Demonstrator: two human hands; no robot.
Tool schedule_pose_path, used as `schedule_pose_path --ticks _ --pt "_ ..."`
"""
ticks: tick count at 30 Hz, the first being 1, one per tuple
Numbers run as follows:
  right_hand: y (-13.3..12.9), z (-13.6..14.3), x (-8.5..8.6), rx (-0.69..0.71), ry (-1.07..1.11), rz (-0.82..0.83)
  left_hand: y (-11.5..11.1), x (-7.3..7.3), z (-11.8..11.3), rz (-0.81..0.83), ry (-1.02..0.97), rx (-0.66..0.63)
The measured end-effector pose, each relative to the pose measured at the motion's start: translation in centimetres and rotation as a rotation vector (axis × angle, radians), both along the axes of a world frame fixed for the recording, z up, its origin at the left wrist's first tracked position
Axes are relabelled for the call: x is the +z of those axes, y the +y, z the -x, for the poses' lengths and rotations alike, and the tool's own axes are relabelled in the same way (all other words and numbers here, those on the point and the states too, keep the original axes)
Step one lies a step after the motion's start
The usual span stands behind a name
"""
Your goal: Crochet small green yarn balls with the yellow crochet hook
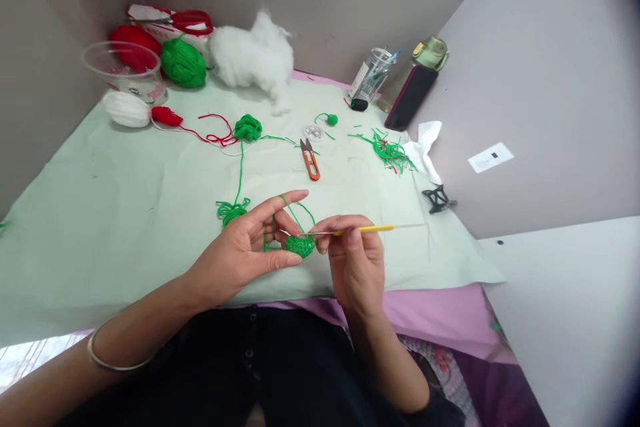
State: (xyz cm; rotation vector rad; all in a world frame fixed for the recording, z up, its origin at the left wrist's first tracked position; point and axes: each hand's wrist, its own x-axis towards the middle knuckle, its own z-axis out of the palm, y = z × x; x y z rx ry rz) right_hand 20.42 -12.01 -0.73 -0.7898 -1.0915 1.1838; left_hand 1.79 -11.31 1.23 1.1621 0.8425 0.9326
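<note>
Between thumb and fingers, my left hand [257, 237] pinches a small green crocheted piece [300, 246]. Green yarn loops over its raised index finger and runs back to a loose tangle of green yarn [233, 212] beside the hand. My right hand [356, 257] is closed around a crochet hook [377, 228] with a yellow handle. The hook's metal shaft points left, and its tip is at the top edge of the green piece. Whether the tip sits inside a stitch is too small to tell.
Orange thread snips [311, 160] lie ahead of my hands, near a green yarn bundle [248, 127]. Yarn scraps [391, 151] are heaped at right by a phone [412, 98] leaning on a bottle. White stuffing [253, 57], a green yarn ball [183, 62] and a clear tub [150, 88] stand at the back.
</note>
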Motion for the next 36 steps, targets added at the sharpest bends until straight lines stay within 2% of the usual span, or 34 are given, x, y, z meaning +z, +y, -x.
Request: schedule_pose_path --ticks 2,5,9,14,18,24,30,34,36 --pt "0.3 -0.1 0.2 0.041 0.047 0.025 0.0 0.1 0.1 -0.005 0.010 0.000" --pt "0.5 -0.6 0.4 0.078 0.005 0.010 -0.1 0.3 0.1 -0.008 0.021 -0.010" --pt "0.5 -1.7 0.9 0.109 -0.157 -0.121 0.1 0.3 0.2 -0.031 0.054 -0.013" --pt "0.1 -2.1 1.6 0.084 -0.354 -0.258 0.2 0.1 0.7 -0.090 0.139 -0.013" --pt "0.1 -1.9 1.3 0.079 -0.336 -0.279 0.1 0.1 1.0 -0.128 0.201 -0.016" --pt "0.6 -1.6 0.7 0.125 -0.215 -0.172 0.2 0.3 1.2 -0.135 0.228 -0.026" --pt "0.3 -1.4 1.0 0.062 -0.381 -0.313 0.3 0.6 1.1 -0.143 0.260 0.009" --pt "0.4 -1.3 1.0 0.063 -0.349 -0.278 0.4 0.5 1.1 -0.152 0.257 0.004" --pt "0.4 -1.2 0.8 0.045 -0.419 -0.342 0.4 0.4 1.0 -0.145 0.248 0.011"
